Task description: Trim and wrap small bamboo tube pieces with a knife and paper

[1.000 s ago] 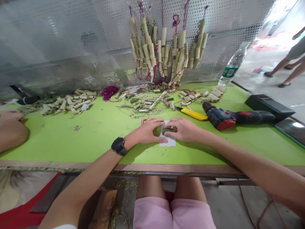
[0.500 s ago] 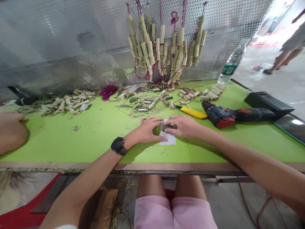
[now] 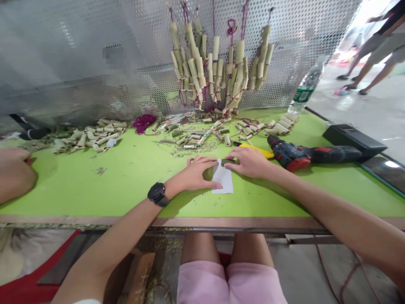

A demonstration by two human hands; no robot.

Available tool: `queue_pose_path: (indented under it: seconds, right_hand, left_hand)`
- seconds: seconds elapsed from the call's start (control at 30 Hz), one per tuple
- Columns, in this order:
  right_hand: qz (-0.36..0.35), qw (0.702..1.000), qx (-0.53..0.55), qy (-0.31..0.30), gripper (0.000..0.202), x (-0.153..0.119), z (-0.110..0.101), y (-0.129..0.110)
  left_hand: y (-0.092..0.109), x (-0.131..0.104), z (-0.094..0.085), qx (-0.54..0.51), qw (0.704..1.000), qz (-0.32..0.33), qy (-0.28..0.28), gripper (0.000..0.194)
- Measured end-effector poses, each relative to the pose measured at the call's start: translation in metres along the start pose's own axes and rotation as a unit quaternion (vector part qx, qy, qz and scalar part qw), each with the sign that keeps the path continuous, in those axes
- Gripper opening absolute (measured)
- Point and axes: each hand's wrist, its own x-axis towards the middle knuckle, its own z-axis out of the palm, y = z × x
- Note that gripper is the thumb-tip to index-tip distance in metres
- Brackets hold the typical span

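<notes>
A small white paper (image 3: 223, 182) lies on the green table (image 3: 126, 190) in front of me. My left hand (image 3: 200, 173) rests at its left side, thumb and fingers spread apart, the thumb on the paper. Between the thumb and fingers of my right hand (image 3: 248, 162) is a short dark green bamboo piece (image 3: 228, 162), at the paper's upper edge. Just behind my right hand lies a yellow cutter (image 3: 257, 150), partly covered by it.
Bamboo pieces (image 3: 82, 139) are heaped at the left, near purple string (image 3: 144, 123). Strung bamboo (image 3: 239, 52) hangs ahead. A power drill (image 3: 292, 155), black box (image 3: 352, 137) and bottle (image 3: 305, 90) stand right. Another person's arm (image 3: 15, 175) rests at the left edge.
My right hand has moved a little to the right and up with the bamboo piece, uncovering more of the paper. My left hand has stayed in place.
</notes>
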Motion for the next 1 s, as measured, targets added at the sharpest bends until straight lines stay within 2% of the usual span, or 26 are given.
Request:
queue_pose_path:
  seconds: [0.07, 0.2, 0.4, 0.6, 0.8, 0.93, 1.0]
  right_hand:
    - [-0.006, 1.0, 0.0, -0.003, 0.035, -0.001, 0.0, -0.001]
    - [-0.071, 0.997, 0.039, -0.021, 0.034, -0.003, 0.001, -0.008]
    - [-0.004, 1.0, -0.003, 0.0, 0.034, 0.0, -0.002, 0.002]
    - [-0.093, 0.993, 0.066, -0.017, 0.031, -0.006, 0.004, -0.013]
    - [-0.003, 1.0, 0.001, -0.005, 0.034, -0.001, -0.002, -0.002]
    - [-0.07, 0.996, 0.052, -0.021, 0.032, -0.006, 0.001, -0.014]
    - [-0.079, 0.995, 0.056, -0.017, 0.031, -0.005, 0.001, -0.013]
  left_hand:
    - [0.001, 0.0, -0.001, -0.004, 1.0, -0.001, -0.004, 0.099]
    - [0.002, -0.001, -0.001, -0.01, 1.0, 0.004, -0.001, 0.094]
    - [0.005, -0.001, -0.003, 0.002, 1.0, -0.013, -0.009, 0.099]
    - [0.004, -0.001, -0.003, -0.006, 1.0, 0.002, -0.006, 0.093]
    - [0.003, -0.001, -0.003, -0.003, 1.0, -0.006, -0.008, 0.098]
    - [0.004, -0.001, -0.004, -0.008, 1.0, -0.001, -0.012, 0.095]
    - [0.004, -0.002, -0.004, -0.008, 1.0, -0.003, -0.009, 0.094]
